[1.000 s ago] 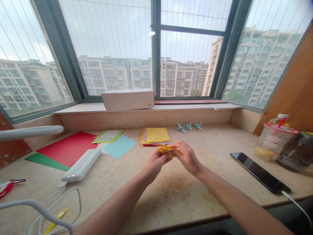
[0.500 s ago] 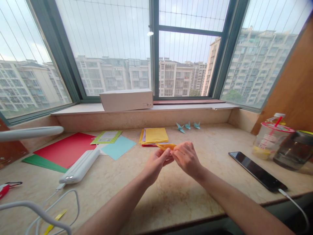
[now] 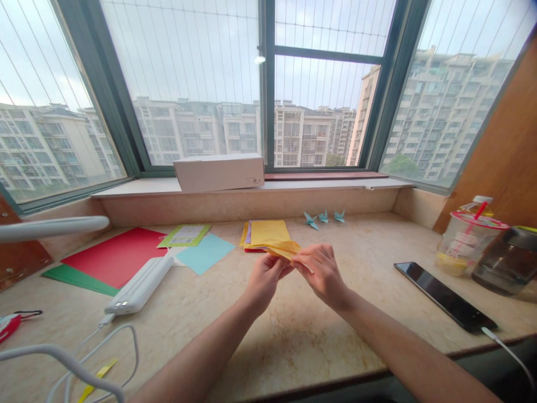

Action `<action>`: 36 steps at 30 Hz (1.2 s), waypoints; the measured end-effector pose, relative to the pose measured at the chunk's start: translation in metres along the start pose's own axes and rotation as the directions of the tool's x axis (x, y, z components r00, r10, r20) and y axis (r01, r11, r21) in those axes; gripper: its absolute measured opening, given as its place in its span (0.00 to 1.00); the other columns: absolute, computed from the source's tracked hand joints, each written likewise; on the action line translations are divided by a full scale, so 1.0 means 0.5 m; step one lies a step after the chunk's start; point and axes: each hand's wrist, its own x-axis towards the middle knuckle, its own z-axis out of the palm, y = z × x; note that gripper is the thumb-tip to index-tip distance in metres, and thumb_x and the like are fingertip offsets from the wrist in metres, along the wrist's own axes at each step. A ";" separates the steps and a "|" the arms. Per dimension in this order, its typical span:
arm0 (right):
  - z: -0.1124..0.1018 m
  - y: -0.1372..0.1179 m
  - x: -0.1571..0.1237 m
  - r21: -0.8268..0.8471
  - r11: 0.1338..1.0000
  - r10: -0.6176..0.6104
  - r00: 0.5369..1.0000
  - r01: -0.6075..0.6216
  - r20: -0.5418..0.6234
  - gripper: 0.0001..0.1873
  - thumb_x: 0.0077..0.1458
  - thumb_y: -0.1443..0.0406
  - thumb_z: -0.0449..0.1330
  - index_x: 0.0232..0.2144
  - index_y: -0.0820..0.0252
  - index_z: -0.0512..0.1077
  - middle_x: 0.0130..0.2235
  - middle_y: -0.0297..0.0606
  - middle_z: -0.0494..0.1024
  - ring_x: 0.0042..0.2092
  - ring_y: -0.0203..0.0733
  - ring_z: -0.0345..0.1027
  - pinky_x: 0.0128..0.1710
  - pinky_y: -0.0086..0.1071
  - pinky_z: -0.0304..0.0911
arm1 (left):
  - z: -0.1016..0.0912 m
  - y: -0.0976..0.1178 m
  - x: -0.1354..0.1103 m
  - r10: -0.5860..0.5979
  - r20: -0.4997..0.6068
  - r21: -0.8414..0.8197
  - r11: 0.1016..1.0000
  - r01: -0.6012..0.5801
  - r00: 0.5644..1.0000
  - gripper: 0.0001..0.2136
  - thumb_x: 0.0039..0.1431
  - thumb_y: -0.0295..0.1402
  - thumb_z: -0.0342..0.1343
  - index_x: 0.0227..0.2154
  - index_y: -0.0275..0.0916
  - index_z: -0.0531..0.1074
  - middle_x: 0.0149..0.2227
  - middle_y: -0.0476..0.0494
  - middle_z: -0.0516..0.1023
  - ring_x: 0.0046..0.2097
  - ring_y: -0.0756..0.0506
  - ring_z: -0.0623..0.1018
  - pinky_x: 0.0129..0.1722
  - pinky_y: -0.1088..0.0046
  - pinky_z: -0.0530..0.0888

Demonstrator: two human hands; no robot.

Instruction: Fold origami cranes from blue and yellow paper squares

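A folded piece of yellow paper is held above the marble counter, pinched from both sides. My left hand grips its left end with closed fingers. My right hand pinches its right end. Just behind the hands lies a stack of coloured paper squares with a yellow sheet on top. Three small blue paper cranes stand further back near the wall.
Red, green and light blue sheets lie at left beside a white power bank with cables. A black phone on a cable, a plastic cup and a dark jar sit at right. A white box rests on the sill.
The yellow paper has been turned and refolded between my fingers; it now tilts up toward the stack. Both hands stay in nearly the same spot.
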 end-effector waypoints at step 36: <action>0.009 0.001 0.004 0.168 0.945 0.283 0.959 -0.282 0.014 0.08 0.59 0.63 0.61 0.41 0.55 0.74 0.46 0.44 0.74 0.49 0.49 0.69 0.51 0.44 0.61 | -0.010 -0.008 0.008 0.026 -0.078 0.056 0.998 -0.022 0.997 0.18 0.53 0.39 0.66 0.43 0.37 0.69 0.42 0.40 0.81 0.43 0.42 0.81 0.48 0.59 0.75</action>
